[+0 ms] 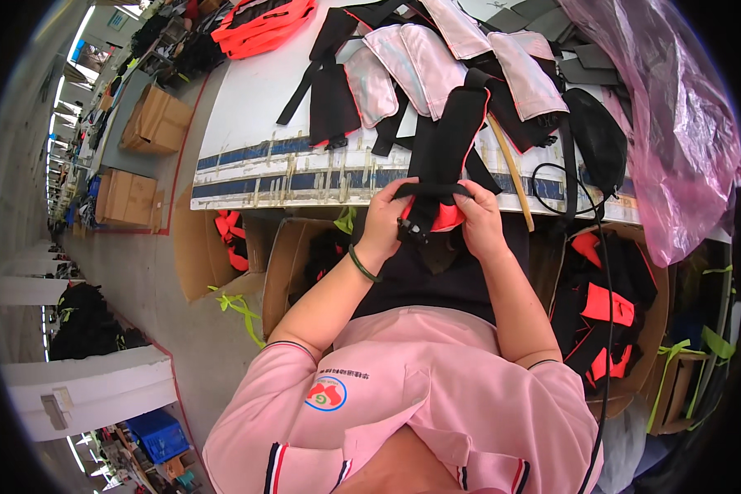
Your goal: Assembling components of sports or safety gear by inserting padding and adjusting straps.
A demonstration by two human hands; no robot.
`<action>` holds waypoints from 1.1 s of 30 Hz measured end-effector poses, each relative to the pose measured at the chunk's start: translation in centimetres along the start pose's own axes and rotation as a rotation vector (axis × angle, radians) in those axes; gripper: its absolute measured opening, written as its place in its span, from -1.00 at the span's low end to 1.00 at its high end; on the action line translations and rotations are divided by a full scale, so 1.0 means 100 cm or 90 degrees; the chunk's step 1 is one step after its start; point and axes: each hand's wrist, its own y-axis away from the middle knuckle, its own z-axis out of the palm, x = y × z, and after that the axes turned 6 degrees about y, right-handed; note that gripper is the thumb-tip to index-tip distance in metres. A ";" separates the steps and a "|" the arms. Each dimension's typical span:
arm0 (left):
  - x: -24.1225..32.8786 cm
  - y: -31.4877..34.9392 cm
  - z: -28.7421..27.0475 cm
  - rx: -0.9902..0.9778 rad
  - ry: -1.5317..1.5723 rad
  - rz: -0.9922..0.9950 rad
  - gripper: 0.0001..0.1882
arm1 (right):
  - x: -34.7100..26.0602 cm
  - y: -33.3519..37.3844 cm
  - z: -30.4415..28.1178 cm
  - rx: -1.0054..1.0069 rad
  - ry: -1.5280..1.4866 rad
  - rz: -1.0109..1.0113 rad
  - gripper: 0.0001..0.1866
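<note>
My left hand [384, 218] and my right hand [479, 221] both grip the near end of a black padded strap piece with red edging [446, 136]. The piece runs from my hands up onto the white worktable [255, 99]. A black webbing strap [432, 190] crosses between my thumbs, and a small black buckle [412, 231] hangs under my left fingers. A green bangle [362, 265] sits on my left wrist. Pale pink padded panels [436, 62] and more black strap pieces [333, 82] lie on the table just beyond.
A pink plastic bag [675, 123] bulges at the table's right end. Open cardboard boxes with black and orange pieces [605, 317] stand under the table and at my right. Orange pieces [259, 25] lie far left on the table. More cartons [152, 119] stand along the aisle at left.
</note>
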 end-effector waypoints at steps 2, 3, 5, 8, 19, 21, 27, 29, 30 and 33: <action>0.002 0.002 -0.004 -0.006 0.158 -0.121 -0.74 | -0.003 0.000 0.004 0.017 0.033 -0.004 -0.87; 0.002 0.002 -0.004 -0.037 0.199 -0.129 -0.71 | -0.006 0.000 0.006 0.037 0.066 -0.011 -0.86; 0.003 0.000 -0.003 -0.099 0.279 -0.144 -0.60 | -0.012 0.000 0.010 0.036 0.101 -0.049 -0.84; 0.010 0.005 0.004 -0.181 0.364 -0.176 -0.54 | -0.016 0.002 0.013 0.111 0.317 -0.180 -0.85; 0.045 0.008 0.023 -0.043 0.377 -0.235 -0.60 | -0.023 -0.002 0.036 0.026 -0.259 0.092 -0.70; 0.044 0.003 0.010 0.022 0.139 -0.110 -0.60 | -0.019 -0.001 0.040 -0.115 -0.340 0.145 -0.67; 0.059 0.007 0.048 -0.037 0.092 -0.038 -0.64 | -0.030 -0.005 0.040 -0.073 -0.430 0.066 -0.52; 0.052 0.013 0.048 -0.020 0.143 -0.013 -0.67 | -0.033 -0.007 0.036 -0.021 -0.364 0.005 -0.53; 0.046 0.016 0.040 0.000 0.092 -0.043 -0.70 | -0.033 -0.008 0.033 -0.002 -0.336 -0.007 -0.54; 0.032 0.017 0.018 0.015 0.026 -0.092 -0.72 | -0.028 -0.004 0.031 -0.031 -0.259 -0.035 -0.60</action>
